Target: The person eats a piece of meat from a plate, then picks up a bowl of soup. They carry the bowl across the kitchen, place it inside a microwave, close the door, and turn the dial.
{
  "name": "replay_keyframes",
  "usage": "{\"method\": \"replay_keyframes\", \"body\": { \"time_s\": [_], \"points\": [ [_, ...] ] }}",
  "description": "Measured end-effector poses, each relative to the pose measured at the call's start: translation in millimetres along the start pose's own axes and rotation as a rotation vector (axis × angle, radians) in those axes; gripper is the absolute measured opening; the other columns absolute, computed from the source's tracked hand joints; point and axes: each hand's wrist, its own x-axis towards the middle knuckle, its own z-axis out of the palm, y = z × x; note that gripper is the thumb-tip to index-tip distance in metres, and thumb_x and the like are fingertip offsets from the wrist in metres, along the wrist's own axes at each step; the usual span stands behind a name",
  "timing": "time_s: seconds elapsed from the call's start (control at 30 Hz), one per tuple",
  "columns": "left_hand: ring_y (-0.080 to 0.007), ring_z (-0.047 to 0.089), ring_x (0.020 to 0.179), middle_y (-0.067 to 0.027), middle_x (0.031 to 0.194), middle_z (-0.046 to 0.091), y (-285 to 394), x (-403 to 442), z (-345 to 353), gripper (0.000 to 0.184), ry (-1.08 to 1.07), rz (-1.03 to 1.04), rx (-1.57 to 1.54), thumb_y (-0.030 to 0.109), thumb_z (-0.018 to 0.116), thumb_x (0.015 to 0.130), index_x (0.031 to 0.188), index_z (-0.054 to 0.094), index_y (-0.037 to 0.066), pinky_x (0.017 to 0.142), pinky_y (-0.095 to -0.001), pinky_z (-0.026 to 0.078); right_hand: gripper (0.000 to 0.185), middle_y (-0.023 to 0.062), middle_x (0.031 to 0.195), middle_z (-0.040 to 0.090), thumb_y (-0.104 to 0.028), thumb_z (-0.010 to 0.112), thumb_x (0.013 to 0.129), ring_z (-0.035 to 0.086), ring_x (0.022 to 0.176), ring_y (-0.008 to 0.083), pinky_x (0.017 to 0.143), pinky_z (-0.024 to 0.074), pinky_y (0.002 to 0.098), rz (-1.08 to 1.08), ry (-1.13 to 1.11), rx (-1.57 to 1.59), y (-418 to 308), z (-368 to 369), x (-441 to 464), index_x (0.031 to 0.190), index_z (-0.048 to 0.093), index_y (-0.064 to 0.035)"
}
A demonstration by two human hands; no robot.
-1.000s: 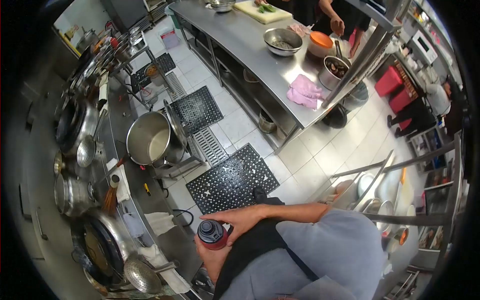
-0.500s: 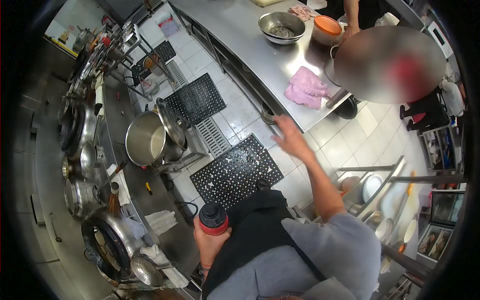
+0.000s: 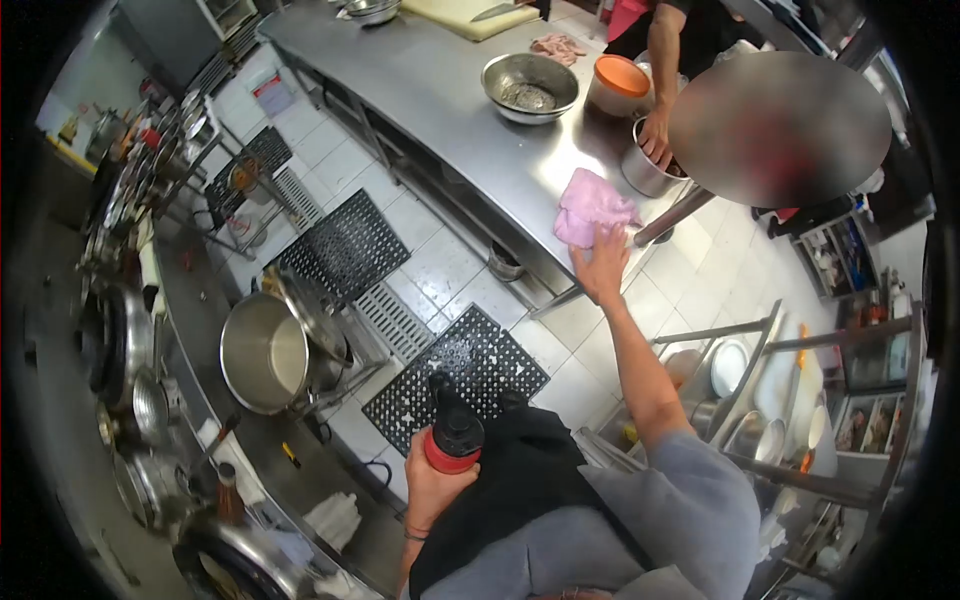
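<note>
My left hand is wrapped around a red bottle with a black lid, held upright in front of my apron. Over at the corner of the steel table, my right hand is stretched out with its fingers spread. Its fingertips meet the near edge of a crumpled pink cloth; whether they press on it I cannot tell. Behind the cloth stands a metal pot, with a co-worker's hand reaching into it.
Farther along the table are a metal bowl and a tub with an orange lid. A large stockpot stands at left beside the stove line. Black rubber mats cover parts of the tiled floor. A metal rack holds bowls at right.
My right hand has moved forward from over the floor to the edge of the pink cloth. My left hand still holds the bottle. The view has shifted along the table.
</note>
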Motion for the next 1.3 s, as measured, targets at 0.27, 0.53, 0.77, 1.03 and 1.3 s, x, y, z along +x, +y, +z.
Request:
{"method": "replay_keyframes", "body": {
  "time_s": [0.27, 0.53, 0.77, 1.03, 1.3],
  "points": [
    [-0.0366, 0.068, 0.096, -0.0187, 0.107, 0.067, -35, 109, -29, 0.073, -0.260, 0.092, 0.106, 0.014, 0.087, 0.056, 0.120, 0.055, 0.001, 0.085, -0.0440, 0.054, 0.076, 0.0346, 0.152, 0.031, -0.053, 0.062, 0.091, 0.027, 0.143, 0.0506, 0.114, 0.0240, 0.0635, -0.028, 0.134, -0.204, -8, 8, -2, 0.148, 0.042, -0.0072],
    [-0.0430, 0.065, 0.099, -0.0240, 0.107, 0.066, -124, 210, -8, 0.069, -0.551, 0.060, 0.243, 0.017, 0.086, 0.058, 0.117, 0.055, 0.000, 0.087, -0.0489, 0.053, 0.074, 0.0312, 0.153, 0.033, -0.054, 0.058, 0.091, 0.028, 0.144, 0.0468, 0.116, 0.0230, 0.0605, 0.050, 0.029, -0.213, -18, -8, 4, 0.149, 0.045, -0.0089],
    [-0.0457, 0.063, 0.094, -0.0252, 0.095, 0.065, -186, 270, 54, 0.059, -0.508, 0.306, 0.203, 0.020, 0.084, 0.062, 0.108, 0.055, -0.001, 0.080, -0.0517, 0.052, 0.065, 0.0351, 0.146, 0.040, -0.041, 0.064, 0.092, 0.038, 0.137, 0.0505, 0.115, 0.0307, 0.0545, -0.054, -0.006, -0.163, -4, -1, 14, 0.144, 0.050, -0.0053],
    [-0.0449, 0.065, 0.093, -0.0235, 0.094, 0.066, -196, 360, 158, 0.059, -0.443, 0.253, 0.050, 0.018, 0.085, 0.060, 0.108, 0.055, 0.002, 0.083, -0.0522, 0.052, 0.063, 0.0365, 0.150, 0.035, -0.045, 0.050, 0.101, 0.039, 0.136, 0.0529, 0.115, 0.0304, 0.0523, -0.035, -0.104, -0.222, -10, -5, 14, 0.150, 0.043, -0.0055],
    [-0.0437, 0.064, 0.094, -0.0236, 0.101, 0.065, -152, 445, 241, 0.063, -0.342, 0.497, -0.010, 0.021, 0.085, 0.056, 0.107, 0.055, -0.001, 0.085, -0.0504, 0.051, 0.063, 0.0303, 0.158, 0.027, -0.044, 0.047, 0.103, 0.028, 0.145, 0.0471, 0.117, 0.0202, 0.0542, 0.021, -0.171, -0.153, -8, -9, 13, 0.154, 0.038, -0.0094]
  ]
}}
